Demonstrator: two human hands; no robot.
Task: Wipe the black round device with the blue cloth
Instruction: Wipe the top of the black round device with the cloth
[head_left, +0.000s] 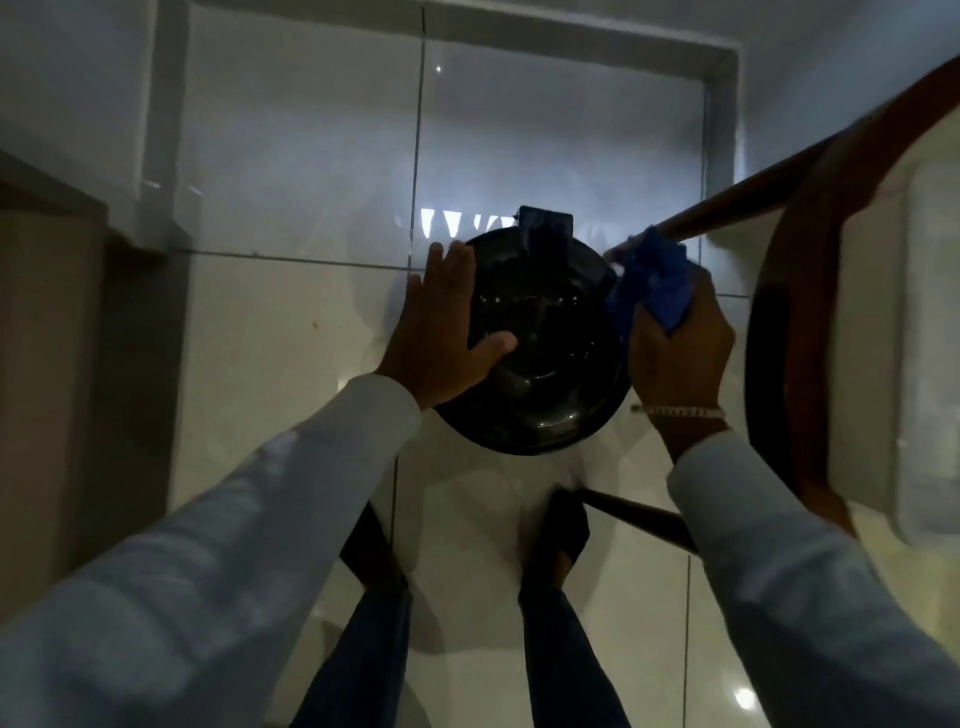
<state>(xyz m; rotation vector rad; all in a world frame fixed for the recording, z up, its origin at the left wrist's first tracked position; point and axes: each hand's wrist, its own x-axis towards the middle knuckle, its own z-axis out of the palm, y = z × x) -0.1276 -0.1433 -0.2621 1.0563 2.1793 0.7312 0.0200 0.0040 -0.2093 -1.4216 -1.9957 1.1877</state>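
Black round device (540, 343) sits on the tiled floor (291, 364), just ahead of the person's feet and close beside the leg of a round wooden stool (779, 332) to its right. A small black rectangular part stands up at its far edge.

Left hand (441, 332): laid flat on the device's left half, fingers spread over the left rim, thumb reaching toward the centre. Nothing is grasped; the grip is fully open, palm down. Judged purpose: to brace the device so it does not slide on the glossy tile while the other hand rubs.

Right hand (675, 348): grip closed around the bunched blue cloth (652, 283), which sticks out past the fingers and presses against the device's right rim, near the stool leg. Wrist bent downward, a pale bracelet (680, 411) at the wrist, knuckles facing the camera.

Both arms reach down and forward in light sleeves, nearly straight, converging on the device. Wiping appears to be at the right edge; the top centre shows specks, possibly dust or reflections, cannot tell. Lighting is dim.
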